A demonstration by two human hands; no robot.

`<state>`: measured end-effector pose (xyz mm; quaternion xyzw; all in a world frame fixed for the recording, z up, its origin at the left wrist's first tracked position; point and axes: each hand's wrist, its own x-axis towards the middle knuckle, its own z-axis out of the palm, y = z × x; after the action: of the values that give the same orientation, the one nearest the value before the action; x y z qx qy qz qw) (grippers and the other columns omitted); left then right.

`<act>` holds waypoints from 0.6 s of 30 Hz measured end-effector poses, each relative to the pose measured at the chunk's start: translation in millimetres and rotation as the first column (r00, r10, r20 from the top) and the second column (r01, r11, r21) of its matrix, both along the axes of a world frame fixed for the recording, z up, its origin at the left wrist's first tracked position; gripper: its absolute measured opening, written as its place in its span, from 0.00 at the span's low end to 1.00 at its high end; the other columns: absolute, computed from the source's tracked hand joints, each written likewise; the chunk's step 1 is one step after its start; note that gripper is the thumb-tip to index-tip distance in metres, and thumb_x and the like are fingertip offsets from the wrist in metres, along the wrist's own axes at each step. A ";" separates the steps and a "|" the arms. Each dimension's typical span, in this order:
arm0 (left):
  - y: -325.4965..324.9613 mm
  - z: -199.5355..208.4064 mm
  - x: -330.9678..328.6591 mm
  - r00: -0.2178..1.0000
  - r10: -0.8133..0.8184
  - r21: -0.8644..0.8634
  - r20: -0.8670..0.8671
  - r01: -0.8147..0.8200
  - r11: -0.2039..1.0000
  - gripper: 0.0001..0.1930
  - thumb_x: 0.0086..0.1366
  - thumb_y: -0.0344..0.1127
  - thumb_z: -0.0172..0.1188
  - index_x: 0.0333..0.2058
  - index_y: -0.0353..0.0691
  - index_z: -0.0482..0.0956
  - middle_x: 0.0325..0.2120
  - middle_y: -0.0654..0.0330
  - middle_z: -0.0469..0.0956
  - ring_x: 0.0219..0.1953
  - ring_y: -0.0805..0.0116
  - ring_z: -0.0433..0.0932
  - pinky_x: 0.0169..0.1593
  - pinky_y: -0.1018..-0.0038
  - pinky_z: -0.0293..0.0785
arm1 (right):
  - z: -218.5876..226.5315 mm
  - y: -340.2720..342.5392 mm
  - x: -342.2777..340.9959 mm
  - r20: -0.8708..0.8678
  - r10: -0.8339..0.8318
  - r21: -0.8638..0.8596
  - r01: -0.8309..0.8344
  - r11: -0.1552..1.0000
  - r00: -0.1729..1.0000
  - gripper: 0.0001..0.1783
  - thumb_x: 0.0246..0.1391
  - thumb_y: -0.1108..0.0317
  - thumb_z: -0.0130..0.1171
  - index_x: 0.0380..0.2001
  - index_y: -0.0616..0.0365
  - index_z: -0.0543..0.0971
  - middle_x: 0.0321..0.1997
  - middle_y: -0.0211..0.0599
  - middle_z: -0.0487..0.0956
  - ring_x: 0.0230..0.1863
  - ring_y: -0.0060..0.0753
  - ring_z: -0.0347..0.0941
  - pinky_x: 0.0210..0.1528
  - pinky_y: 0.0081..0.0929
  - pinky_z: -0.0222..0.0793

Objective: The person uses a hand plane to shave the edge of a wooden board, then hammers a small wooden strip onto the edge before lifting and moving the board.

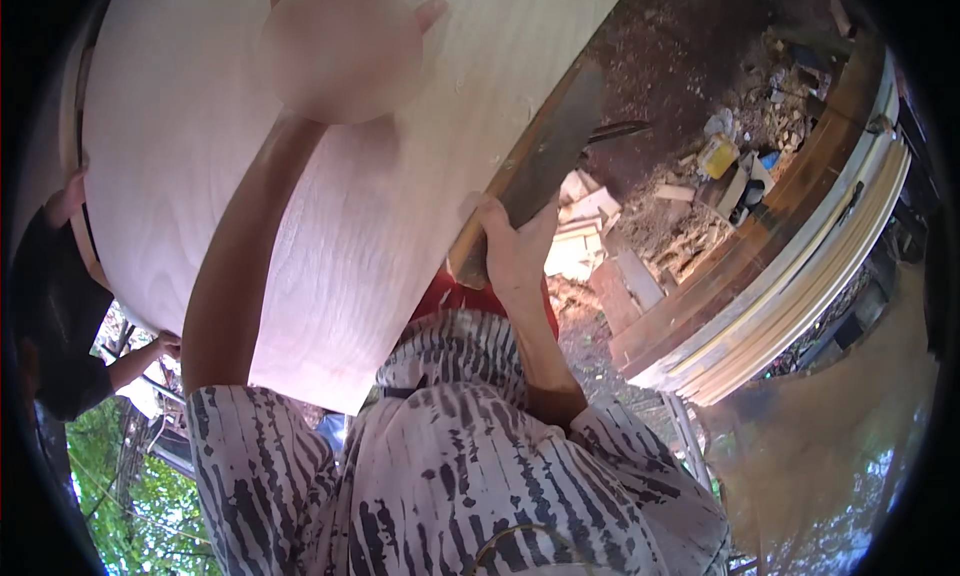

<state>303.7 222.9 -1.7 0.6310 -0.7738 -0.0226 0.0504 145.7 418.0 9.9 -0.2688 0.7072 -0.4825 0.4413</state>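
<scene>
The bar (pixel 560 146) lay at 1 o'clock from centre, along the edge of the board (pixel 400 236); its long axis pointed from 7 to 1 o'clock. The right hand (pixel 520 256) was closed around its lower end. The left hand (pixel 342 48), partly blurred, lay spread on the board. Wood scraps (pixel 582 238) and a yellow container (pixel 718 158), contents unclear, lay at 2 o'clock; stacked planks (pixel 790 301) at 3.

No readable text, labels, numbers or signs anywhere in view.
</scene>
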 end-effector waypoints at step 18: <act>1.6 -9.2 5.1 1.000 -0.005 -0.056 -0.026 0.004 0.998 0.37 0.64 0.61 0.62 0.68 0.60 0.63 0.73 0.56 0.56 0.76 0.44 0.48 0.68 0.27 0.46 | -5.3 -28.9 -12.4 -0.160 0.045 -0.004 -0.047 0.999 0.986 0.31 0.51 0.64 0.66 0.56 0.69 0.73 0.54 0.47 0.76 0.56 0.41 0.72 0.61 0.38 0.66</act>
<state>308.8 224.5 -10.9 0.6273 -0.7748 -0.0093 0.0779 133.3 389.1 4.6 -0.3248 0.7320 -0.4519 0.3930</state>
